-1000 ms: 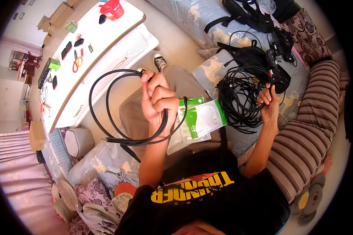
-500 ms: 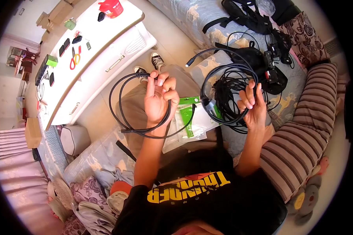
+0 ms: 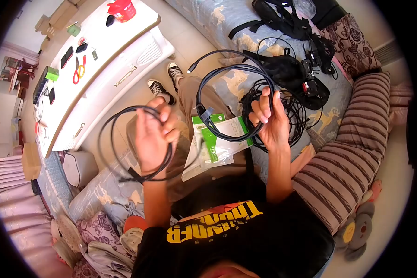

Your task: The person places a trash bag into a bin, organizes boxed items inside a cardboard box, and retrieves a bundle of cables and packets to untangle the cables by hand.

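Note:
My left hand [image 3: 156, 134] is closed around a loosely coiled black cable [image 3: 170, 160], which loops out to the left and is partly smeared by motion. A dark connector [image 3: 135, 174] hangs at the bottom of that coil. In my right hand [image 3: 271, 121] is a second coiled black cable [image 3: 198, 95], gripped at the coil's right side. One plug [image 3: 190, 68] of it sticks out at the upper left, and another connector [image 3: 204, 113] lies against the coil. Below, green-and-white plastic packets [image 3: 222, 134] rest on my lap.
A heap of black cable [image 3: 299, 123] lies on the patterned sofa beyond my right hand, near black bags and straps [image 3: 287, 69]. Striped cushions [image 3: 356, 139] flank the right. At left, a white table [image 3: 95, 34] carries scissors [image 3: 78, 72], a red bucket [image 3: 122, 10] and small devices.
Both hands, each with its coil, have shifted left in the view; the left hand has also dropped and moved away from the right. The whole view has slid slightly left.

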